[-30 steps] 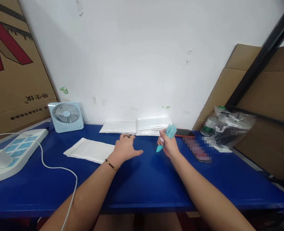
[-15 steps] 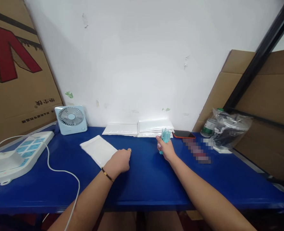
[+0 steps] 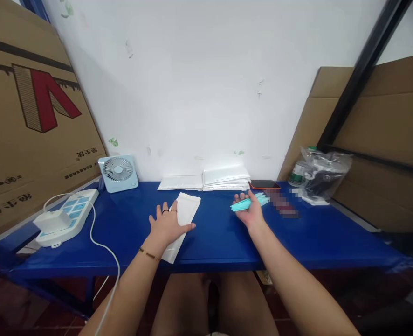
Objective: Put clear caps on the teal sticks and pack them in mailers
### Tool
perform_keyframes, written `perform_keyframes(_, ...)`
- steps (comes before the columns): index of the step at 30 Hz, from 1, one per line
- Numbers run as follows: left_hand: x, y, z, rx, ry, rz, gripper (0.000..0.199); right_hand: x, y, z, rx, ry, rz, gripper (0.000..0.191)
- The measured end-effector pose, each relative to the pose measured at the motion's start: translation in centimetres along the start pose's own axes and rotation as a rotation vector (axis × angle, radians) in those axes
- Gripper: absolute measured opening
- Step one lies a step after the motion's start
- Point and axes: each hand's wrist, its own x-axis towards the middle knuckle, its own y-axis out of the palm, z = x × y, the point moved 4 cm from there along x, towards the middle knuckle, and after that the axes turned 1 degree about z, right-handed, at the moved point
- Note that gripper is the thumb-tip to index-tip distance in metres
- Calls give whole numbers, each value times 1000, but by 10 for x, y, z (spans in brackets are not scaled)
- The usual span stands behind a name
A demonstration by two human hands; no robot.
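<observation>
With its fingers spread, my left hand (image 3: 164,226) lies over the left side of a white padded mailer (image 3: 187,210); whether the palm presses on it cannot be made out. The mailer slants across the blue table (image 3: 213,238), its lower end close to the front edge. My right hand (image 3: 250,212) is turned palm up and grips a bundle of slim teal sticks (image 3: 241,204) under the thumb. Their ends stick out on both sides of the hand, just above the table. Exactly what the sticks are is too small to tell.
Stacked white mailers (image 3: 223,178) lie against the wall, a phone (image 3: 265,184) beside them. A blue fan (image 3: 119,173) and a power strip (image 3: 75,212) with a trailing white cable (image 3: 103,247) stand left. A bottle (image 3: 297,173) and a clear plastic bag (image 3: 327,175) are right.
The mailer has swung round and moved right, nearer the front edge. My left hand has opened out over it. My right hand has turned palm up, tipping the upright teal bundle sideways. The view has shifted.
</observation>
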Motion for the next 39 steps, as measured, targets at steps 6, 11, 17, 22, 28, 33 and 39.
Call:
perform_keyframes(6, 20, 22, -22, 65, 84, 62, 99, -10, -5, -21, 21, 19, -75, 19)
perform_keyframes(11, 1, 22, -51, 4, 426, -31, 91, -13, 4, -19, 48, -69, 28, 18)
perform_keyframes(17, -11, 16, -69, -226, 621, -30, 89, -14, 6, -14, 4, -73, 154, 29)
perform_keyframes(22, -10, 17, -75, -358, 622, -45, 86, -25, 16, -25, -86, 16, 308, 33)
perform_keyframes(28, -8, 21, -73, -442, 613, -37, 84, -23, 8, -21, 25, 52, 220, 31)
perform_keyframes(33, -10, 19, -70, -478, 626, -12, 83, -16, -1, -15, 32, 12, 140, 29)
perform_keyframes(39, -12, 16, -75, -528, 613, 31, 82, -31, 18, -27, -63, 21, 316, 29)
